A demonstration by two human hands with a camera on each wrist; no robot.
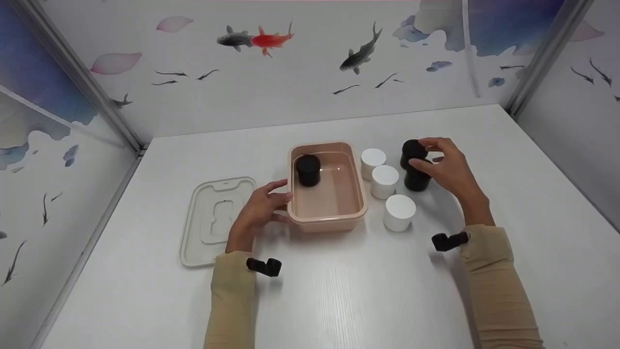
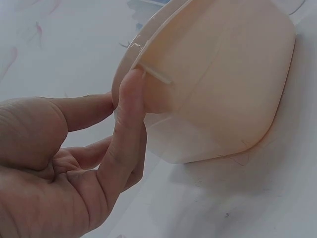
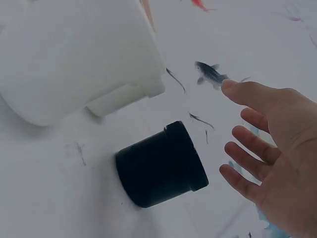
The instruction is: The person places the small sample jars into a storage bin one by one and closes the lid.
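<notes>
My left hand grips the left rim of a pink plastic box; in the left wrist view a finger lies under the rim and the thumb touches its edge. Inside the box, at the back left, stands a black lidded jar. Two more black jars stand close together at the right. Over them my right hand hovers, thumb and fingers spread, holding nothing. The right wrist view shows one black jar apart from the fingertips.
Three white jars stand between the box and the black jars. Left of the box, a pale flat lid lies on the white table, partly behind my left hand. Printed panels enclose the table's back and sides.
</notes>
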